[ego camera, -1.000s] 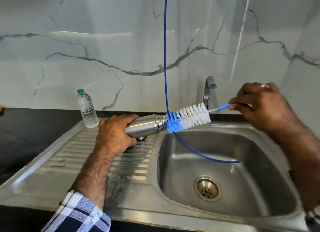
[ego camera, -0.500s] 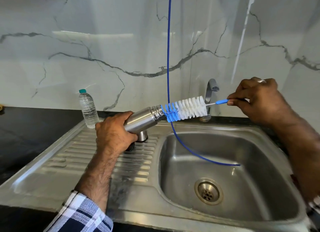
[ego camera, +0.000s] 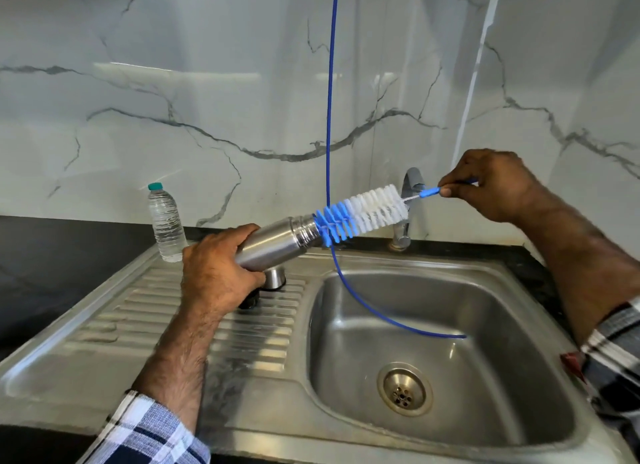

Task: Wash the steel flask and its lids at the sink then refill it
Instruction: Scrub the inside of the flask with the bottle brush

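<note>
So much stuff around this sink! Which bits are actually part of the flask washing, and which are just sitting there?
Part of the job:
- steel flask, held by the left hand
- bottle brush, held by the right hand
- lids on the draining board
- sink
- tap

Just lying about:
- plastic water bottle
- blue hose

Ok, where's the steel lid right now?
In the head view the steel lid stands on the ribbed drainboard left of the basin, just under the flask, beside the left hand.
</note>
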`<state>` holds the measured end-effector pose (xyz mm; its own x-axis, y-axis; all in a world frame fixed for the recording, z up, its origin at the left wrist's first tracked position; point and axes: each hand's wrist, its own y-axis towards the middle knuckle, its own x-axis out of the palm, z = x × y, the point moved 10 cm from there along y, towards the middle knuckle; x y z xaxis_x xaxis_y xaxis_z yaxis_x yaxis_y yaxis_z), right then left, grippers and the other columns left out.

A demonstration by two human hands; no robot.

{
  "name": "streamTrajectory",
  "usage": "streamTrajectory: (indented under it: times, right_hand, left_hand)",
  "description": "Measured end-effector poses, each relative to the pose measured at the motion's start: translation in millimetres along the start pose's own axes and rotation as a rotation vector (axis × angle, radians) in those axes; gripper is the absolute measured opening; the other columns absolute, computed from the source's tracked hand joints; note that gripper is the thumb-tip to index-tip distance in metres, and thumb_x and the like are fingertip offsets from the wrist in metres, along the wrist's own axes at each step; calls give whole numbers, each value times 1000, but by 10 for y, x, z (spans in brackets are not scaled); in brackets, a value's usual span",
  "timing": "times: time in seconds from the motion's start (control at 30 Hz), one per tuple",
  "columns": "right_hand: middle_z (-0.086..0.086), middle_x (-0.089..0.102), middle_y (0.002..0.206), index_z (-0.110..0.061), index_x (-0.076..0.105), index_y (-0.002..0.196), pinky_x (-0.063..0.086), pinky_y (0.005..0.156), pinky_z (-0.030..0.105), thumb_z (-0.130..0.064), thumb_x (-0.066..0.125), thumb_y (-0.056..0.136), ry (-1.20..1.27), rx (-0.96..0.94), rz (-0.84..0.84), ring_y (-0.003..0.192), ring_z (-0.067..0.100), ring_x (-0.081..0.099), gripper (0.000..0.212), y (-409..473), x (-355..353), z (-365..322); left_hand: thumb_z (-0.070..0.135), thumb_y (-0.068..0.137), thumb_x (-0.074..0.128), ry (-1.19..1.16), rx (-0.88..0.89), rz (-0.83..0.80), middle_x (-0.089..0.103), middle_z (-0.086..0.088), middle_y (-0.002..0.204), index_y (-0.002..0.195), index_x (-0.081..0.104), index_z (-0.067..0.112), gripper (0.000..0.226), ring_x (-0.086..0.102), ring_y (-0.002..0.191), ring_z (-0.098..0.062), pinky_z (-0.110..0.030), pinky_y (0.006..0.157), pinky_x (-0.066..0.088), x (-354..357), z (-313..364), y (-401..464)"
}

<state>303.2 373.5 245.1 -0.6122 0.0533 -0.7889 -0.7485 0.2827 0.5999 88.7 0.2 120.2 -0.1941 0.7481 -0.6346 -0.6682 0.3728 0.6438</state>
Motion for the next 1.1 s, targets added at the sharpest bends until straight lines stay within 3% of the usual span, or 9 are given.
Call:
streamTrajectory:
  times: [0.1,0.2,0.4,0.53,0.67,0.73,0.8,1.0,1.1]
  right_hand:
    - [-4,67,89,-25,85,103,48,90,46,-29,84,88,2,-60,84,90,26,63,16,-219,27,-210]
    - [-6,67,91,-28,85,103,34,95,46,-33,82,89,-91,-106,158,94,26,61,16,-395,-45,-423]
    - [-8,64,93,-29,85,99,30,98,48,-34,83,87,-163,-265,179,93,22,57,13,-350,-488,-525]
    - [-11,65,89,-27,85,100,46,98,58,-28,87,85,-53,-203,64,88,17,59,15,-50,-395,-154]
    - [-9,68,88,-27,84,97,52,89,38,-23,86,87,211,41,20,90,24,66,11,-148,-69,209]
    - [-8,67,86,-28,84,96,51,92,45,-28,84,88,179,62,55,88,21,64,8,-326,68,175]
    - [-11,65,84,-31,84,95,48,95,57,-31,83,90,98,24,106,86,19,62,6,-506,88,17]
    - [-11,64,88,-32,84,93,29,93,45,-35,81,90,-144,-168,232,90,23,60,5,-714,-328,-496]
    - [-14,63,88,-33,84,92,34,98,51,-39,78,90,-119,-240,159,89,17,57,9,-466,-585,-488]
  left_hand:
    - [32,52,101,44,-81,60,75,6,119,136,66,34,91,67,106,-27,-47,99,45,-81,-81,-5]
    - [32,53,101,79,-123,46,75,5,121,137,66,36,91,67,106,-28,-46,99,42,-98,-108,-10]
    - [21,47,101,11,19,-82,74,8,119,135,67,38,95,66,106,-23,-50,99,51,21,40,-4]
    - [19,46,103,-62,116,-108,72,11,122,136,68,35,98,65,110,-21,-47,104,47,113,159,-23]
    - [17,46,103,-131,33,-8,68,13,115,136,68,33,98,67,103,-22,-51,96,57,27,80,-5]
    - [24,47,103,-48,-9,44,74,8,118,136,66,35,97,68,105,-25,-54,99,54,-11,42,2]
    - [29,48,102,69,-27,77,76,4,120,136,67,34,94,68,108,-28,-51,101,47,-34,34,1]
    - [22,48,103,138,4,26,76,5,121,135,69,34,95,65,111,-26,-47,102,39,-51,50,14]
    - [20,47,102,41,102,-105,73,14,122,135,67,40,97,63,114,-19,-43,103,35,92,100,0]
